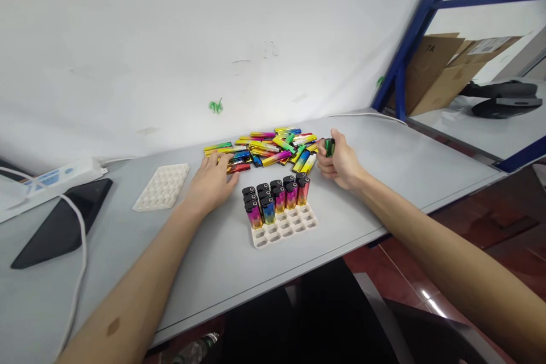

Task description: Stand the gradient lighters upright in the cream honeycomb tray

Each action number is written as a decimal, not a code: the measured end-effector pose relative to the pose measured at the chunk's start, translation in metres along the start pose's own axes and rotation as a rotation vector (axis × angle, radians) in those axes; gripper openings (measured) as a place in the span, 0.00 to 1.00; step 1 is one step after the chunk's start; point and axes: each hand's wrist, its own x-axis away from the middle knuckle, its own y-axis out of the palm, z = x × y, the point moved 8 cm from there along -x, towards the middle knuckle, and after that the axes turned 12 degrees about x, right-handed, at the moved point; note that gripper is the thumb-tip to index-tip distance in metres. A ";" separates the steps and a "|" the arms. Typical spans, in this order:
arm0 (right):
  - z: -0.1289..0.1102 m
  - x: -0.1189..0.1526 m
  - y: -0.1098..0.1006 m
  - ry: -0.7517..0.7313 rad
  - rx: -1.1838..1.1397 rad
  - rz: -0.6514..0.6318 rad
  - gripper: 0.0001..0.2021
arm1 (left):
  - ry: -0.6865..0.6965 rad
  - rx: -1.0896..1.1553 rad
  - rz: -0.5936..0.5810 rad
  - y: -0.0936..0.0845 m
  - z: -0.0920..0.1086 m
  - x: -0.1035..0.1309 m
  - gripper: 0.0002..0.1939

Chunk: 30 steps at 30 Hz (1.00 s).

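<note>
A heap of shiny multicoloured lighters lies at the back of the table by the wall. My left hand rests at the heap's left edge, fingers stretched apart over several lighters; it grips none that I can see. Right of the heap, my right hand is closed around a green lighter, most of it hidden by the fingers. Between my forearms sits a white holder tray with rows of oval slots. Upright lighters with black tops fill its back and left slots, while the front slots show bare.
A second white slotted tray lies left of my left hand. Farther left are a black phone-like slab, a power strip and a white cable. Cardboard boxes stand behind a blue metal frame at the right.
</note>
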 end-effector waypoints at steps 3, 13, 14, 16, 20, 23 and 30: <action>0.000 0.001 0.003 0.023 -0.030 -0.037 0.20 | -0.010 -0.009 0.002 0.001 -0.002 -0.001 0.29; 0.001 0.008 0.011 0.068 -0.025 -0.138 0.10 | -0.004 0.001 0.003 0.001 -0.002 -0.001 0.29; 0.001 0.008 0.011 0.071 -0.024 -0.135 0.11 | -0.001 0.002 0.007 0.000 -0.002 -0.001 0.29; 0.001 0.007 0.010 0.060 -0.025 -0.122 0.14 | 0.002 0.002 0.010 0.000 -0.002 -0.001 0.29; -0.008 0.002 0.001 -0.113 -0.025 -0.040 0.22 | -0.008 -0.007 0.000 0.001 -0.002 0.000 0.29; -0.021 0.005 -0.006 -0.291 0.050 0.045 0.21 | -0.010 -0.001 -0.006 0.001 -0.001 0.000 0.29; -0.088 0.071 0.005 -0.660 0.475 0.200 0.12 | 0.012 0.005 0.008 0.002 -0.001 0.000 0.28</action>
